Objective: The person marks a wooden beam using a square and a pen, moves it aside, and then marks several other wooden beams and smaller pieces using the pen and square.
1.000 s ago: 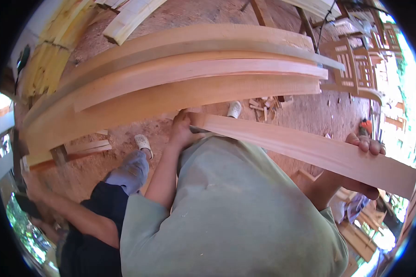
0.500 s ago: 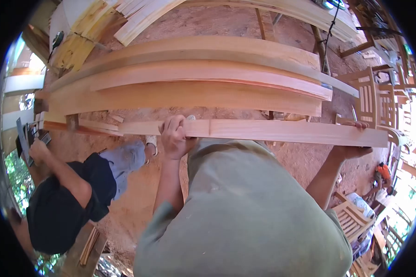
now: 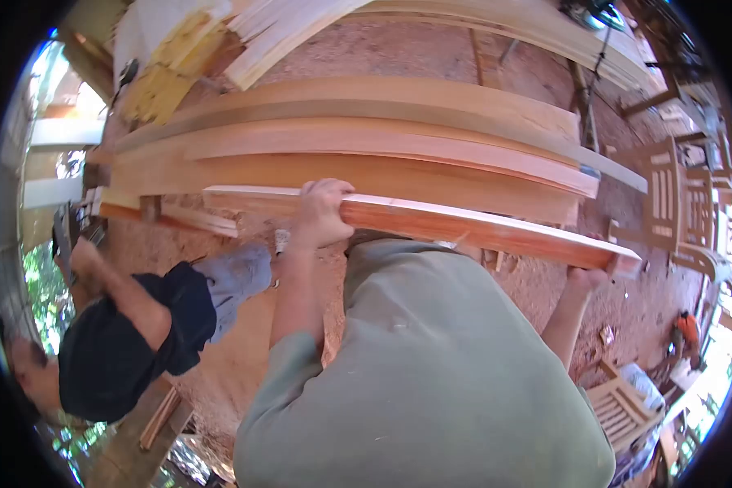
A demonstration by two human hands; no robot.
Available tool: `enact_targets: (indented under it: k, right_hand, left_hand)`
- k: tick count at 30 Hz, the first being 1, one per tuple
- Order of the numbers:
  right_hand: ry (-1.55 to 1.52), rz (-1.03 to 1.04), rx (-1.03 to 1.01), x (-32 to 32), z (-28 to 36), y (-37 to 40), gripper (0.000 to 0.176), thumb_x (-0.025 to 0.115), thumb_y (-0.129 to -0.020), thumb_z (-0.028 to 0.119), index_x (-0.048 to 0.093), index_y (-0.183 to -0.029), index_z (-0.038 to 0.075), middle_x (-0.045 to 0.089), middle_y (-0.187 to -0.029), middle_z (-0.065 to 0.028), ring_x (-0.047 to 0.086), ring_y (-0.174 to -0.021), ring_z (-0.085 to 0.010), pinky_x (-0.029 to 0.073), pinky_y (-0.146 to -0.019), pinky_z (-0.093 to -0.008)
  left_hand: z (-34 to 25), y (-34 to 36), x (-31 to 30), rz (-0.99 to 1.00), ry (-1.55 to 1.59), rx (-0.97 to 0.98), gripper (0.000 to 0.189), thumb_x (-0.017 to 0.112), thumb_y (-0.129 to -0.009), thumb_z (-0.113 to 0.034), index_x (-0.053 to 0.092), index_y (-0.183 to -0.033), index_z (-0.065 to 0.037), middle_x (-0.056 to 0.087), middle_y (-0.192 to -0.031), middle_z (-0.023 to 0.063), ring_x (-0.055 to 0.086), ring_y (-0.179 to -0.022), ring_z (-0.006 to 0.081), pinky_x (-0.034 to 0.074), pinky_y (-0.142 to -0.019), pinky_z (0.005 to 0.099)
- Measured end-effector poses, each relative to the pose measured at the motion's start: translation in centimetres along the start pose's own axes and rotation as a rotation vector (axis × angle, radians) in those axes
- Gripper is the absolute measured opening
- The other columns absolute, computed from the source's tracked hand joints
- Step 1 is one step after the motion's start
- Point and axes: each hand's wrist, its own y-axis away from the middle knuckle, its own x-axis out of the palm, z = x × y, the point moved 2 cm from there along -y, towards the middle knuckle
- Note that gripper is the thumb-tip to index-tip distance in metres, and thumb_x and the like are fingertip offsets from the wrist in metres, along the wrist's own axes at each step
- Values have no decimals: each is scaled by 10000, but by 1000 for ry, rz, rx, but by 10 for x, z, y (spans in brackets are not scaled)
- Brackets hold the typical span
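Observation:
A long wooden plank (image 3: 464,228) spans the view in front of my body, slanting down to the right, with its reddish face toward me and a pale edge on top. My left hand (image 3: 322,215) grips it left of the middle, fingers bent over the upper edge. Close to the plank's right end, my right hand (image 3: 586,279) holds it from below, its fingers partly hidden behind the wood. Just beyond the plank, several wide boards (image 3: 382,143) lie side by side on a raised support.
At left, a co-worker (image 3: 138,321) in a dark shirt handles a tool that I cannot make out. Wooden chair frames (image 3: 663,195) stand at right, with a slatted wooden piece (image 3: 622,407) below. Farther right crouches a person in orange (image 3: 688,332). More planks (image 3: 293,37) lie beyond.
The plank has turned about its length, showing its reddish face, and now slants. Its left end has risen toward the boards; the right end has dropped and shifted left. Both hands still hold it.

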Motion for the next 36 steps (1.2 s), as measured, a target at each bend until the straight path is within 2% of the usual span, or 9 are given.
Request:
enact_targets:
  k: [3,11,14,20,22,26,30,31,36]
  right_hand:
    - [152,-330,15,5,-15,4,491,678,-853,418,569,-1211,100,627,-1144,-147,588,-1103,-375,426,-974,-666]
    - [146,-136,154,19,-44,10,469,677,-866,291,531,-1293,168,541,-1332,-102,487,-1246,-340,382,-1003,-620]
    - [340,-254,209,35,-57,16,327,765,-834,461,644,-988,198,650,-933,-10,591,-821,-189,434,-649,-334]
    - [433,-385,148,53,-61,21,280,813,-803,380,622,-910,207,598,-809,24,560,-702,-129,408,-569,-289]
    - [481,-400,131,55,-60,22,280,817,-801,370,624,-913,201,594,-805,29,557,-696,-119,408,-567,-277]
    - [470,-371,68,56,-61,21,214,807,-840,269,630,-927,186,647,-860,20,621,-753,-134,481,-612,-296]
    - [417,-176,-46,56,-68,11,166,757,-901,261,639,-968,167,676,-923,-7,659,-813,-159,546,-647,-334]
    - [505,-178,-36,62,-68,15,199,745,-912,300,643,-981,144,671,-909,-11,646,-776,-151,537,-625,-330]
    - [1290,-93,126,69,-44,28,305,717,-917,310,633,-1070,60,650,-890,-72,638,-746,-179,539,-667,-351]
  left_hand:
    - [16,-4,1,-123,37,59,404,712,-563,-91,692,-966,-66,688,-971,90,637,-990,297,442,-940,425]
    - [54,-24,-5,-144,120,-66,403,623,-641,-69,728,-1030,-48,728,-1088,126,657,-1073,293,365,-1134,475]
    - [60,-27,-8,-228,167,-112,333,627,-726,-76,729,-1041,-45,730,-1059,138,653,-1079,313,377,-1120,486]
    - [95,-17,-2,-522,240,-229,291,691,-797,-130,683,-1011,67,646,-1216,243,607,-1152,373,407,-1088,458]
    - [122,-6,-6,-785,-143,-441,394,737,-786,-166,648,-1024,134,553,-1318,281,546,-1216,388,433,-1056,441]
    - [175,13,-6,-912,-47,-842,433,765,-780,-198,632,-1011,143,496,-1364,267,489,-1259,379,436,-1049,447]
    - [189,21,-16,-996,146,-842,249,818,-755,-135,678,-838,55,694,-963,163,656,-885,261,537,-820,362]
    - [210,24,-4,-1117,380,-779,174,831,-731,-72,685,-769,15,694,-791,95,643,-740,195,534,-717,316]
    - [250,29,0,-1015,209,-883,525,845,-768,-250,618,-1066,118,674,-1039,249,666,-925,338,535,-850,410]
